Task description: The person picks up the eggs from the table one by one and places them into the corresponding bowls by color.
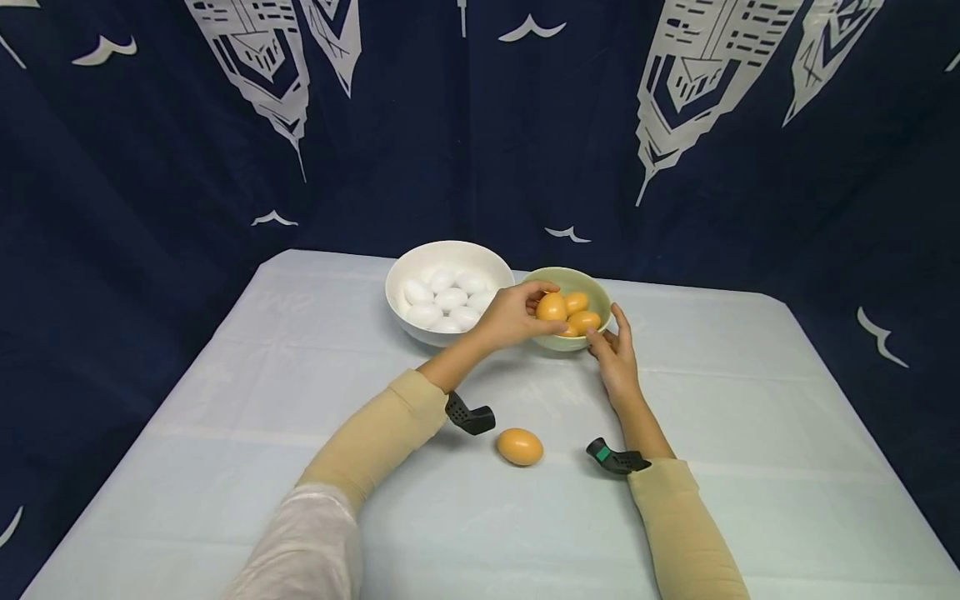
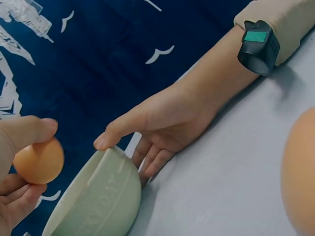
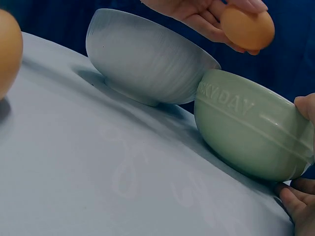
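Observation:
Between the thumb and fingers of my left hand (image 1: pixel 516 315) is a brown egg (image 1: pixel 551 307), held over the green bowl (image 1: pixel 561 273). In the left wrist view the pinched egg (image 2: pixel 40 161) is clear of the bowl's rim. My right hand (image 1: pixel 618 360) grips the bowl's right side, its thumb (image 3: pixel 306 105) on the rim and its fingers low on the outside. Several brown eggs (image 1: pixel 583 322) lie in this bowl. Another brown egg (image 1: pixel 520 447) lies alone on the table, nearer than both hands.
Left of the green bowl and close against it stands a larger white bowl (image 1: pixel 411 327) with several white eggs (image 1: pixel 451 299). Both stand near the far edge of the white-covered table (image 1: pixel 247 392). A dark blue patterned curtain (image 1: pixel 465 150) hangs behind.

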`<move>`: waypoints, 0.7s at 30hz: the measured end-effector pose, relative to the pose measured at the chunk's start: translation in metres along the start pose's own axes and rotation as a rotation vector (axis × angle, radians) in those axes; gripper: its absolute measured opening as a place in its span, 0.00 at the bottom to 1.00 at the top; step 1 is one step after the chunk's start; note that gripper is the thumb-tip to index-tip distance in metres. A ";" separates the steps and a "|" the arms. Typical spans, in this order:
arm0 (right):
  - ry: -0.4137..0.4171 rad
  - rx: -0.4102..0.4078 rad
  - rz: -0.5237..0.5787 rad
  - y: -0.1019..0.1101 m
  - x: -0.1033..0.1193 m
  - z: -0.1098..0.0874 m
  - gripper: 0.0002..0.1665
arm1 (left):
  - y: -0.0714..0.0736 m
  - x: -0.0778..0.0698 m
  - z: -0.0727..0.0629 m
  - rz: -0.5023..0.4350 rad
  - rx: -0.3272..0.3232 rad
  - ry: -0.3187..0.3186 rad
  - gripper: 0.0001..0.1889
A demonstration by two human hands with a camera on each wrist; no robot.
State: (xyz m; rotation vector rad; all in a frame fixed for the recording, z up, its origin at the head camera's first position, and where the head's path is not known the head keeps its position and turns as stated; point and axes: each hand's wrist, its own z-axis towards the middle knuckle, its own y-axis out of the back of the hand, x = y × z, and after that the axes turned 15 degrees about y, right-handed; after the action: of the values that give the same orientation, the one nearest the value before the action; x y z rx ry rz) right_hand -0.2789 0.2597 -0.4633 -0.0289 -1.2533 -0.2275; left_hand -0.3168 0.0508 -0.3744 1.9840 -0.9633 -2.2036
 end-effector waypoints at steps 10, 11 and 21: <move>0.003 -0.003 0.009 0.000 0.001 0.000 0.42 | -0.020 -0.001 0.016 0.066 -0.076 -0.004 0.32; -0.004 0.000 0.012 0.000 0.006 -0.001 0.42 | -0.021 -0.001 0.017 0.080 -0.080 -0.005 0.32; 0.011 -0.003 0.013 0.001 0.000 0.000 0.42 | -0.032 0.000 0.035 0.267 -0.094 0.039 0.32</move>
State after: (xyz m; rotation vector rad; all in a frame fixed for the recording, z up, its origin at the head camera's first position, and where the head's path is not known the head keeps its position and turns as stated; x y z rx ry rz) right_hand -0.2789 0.2605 -0.4636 -0.0384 -1.2418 -0.2176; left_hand -0.3367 0.0917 -0.3887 1.7370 -1.0313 -2.0209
